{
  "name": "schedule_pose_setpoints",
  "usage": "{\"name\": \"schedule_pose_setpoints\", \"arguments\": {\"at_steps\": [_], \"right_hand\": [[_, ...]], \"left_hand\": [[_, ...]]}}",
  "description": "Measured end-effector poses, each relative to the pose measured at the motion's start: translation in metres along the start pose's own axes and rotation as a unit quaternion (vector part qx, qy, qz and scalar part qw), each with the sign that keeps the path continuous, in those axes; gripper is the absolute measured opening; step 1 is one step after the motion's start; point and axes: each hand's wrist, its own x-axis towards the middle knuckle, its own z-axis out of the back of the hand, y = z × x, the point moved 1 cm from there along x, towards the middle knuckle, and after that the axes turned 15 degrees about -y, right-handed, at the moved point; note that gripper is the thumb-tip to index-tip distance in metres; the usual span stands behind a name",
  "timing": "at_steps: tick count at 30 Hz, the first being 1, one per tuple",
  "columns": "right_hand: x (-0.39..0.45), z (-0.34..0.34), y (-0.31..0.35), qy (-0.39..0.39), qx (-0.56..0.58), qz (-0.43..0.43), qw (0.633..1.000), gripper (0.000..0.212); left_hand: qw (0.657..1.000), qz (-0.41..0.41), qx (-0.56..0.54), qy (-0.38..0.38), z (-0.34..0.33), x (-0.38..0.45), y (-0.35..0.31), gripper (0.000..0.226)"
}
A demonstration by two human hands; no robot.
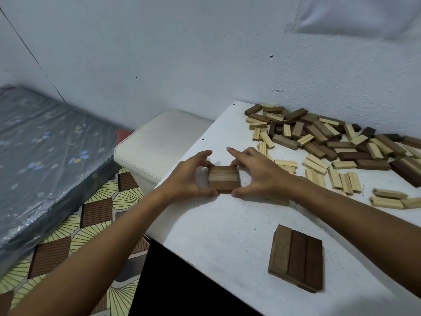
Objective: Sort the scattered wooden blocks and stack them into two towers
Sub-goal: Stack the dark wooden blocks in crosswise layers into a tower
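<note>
Partly hidden, small block stack (224,179) gripped between left hand (185,179) and right hand (257,173), fingers curled round its ends.

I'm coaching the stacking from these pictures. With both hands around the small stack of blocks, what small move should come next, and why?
Probably let go and fetch another block. The left hand and right hand are squaring up the small stack, which looks even, and the loose pile beside it is still large.

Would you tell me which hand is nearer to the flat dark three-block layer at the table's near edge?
Right. The right hand is closer to the dark layer; the left hand lies farther left.
</note>
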Motion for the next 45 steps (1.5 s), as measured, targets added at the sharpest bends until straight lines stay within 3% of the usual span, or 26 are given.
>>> {"name": "schedule_pose_setpoints", "arguments": {"at_steps": [8,21,42,45], "right_hand": [[-0.042,0.048,0.007,-0.087,0.056,-0.039,0.994,0.098],[-0.177,0.065,0.022,-0.179,0.102,-0.145,0.968,0.085],[-0.210,0.044,0.029,-0.181,0.095,-0.182,0.962,0.087],[-0.212,0.040,0.030,-0.204,0.155,-0.203,0.945,0.088]], "left_hand": [[0.994,-0.069,-0.086,-0.016,-0.002,-0.001,-0.042,0.086],[0.977,-0.095,-0.181,0.056,-0.046,-0.069,-0.101,0.081],[0.976,-0.097,-0.163,0.107,-0.054,-0.090,-0.098,0.072],[0.973,-0.085,-0.184,0.110,-0.055,-0.094,-0.099,0.073]]}}
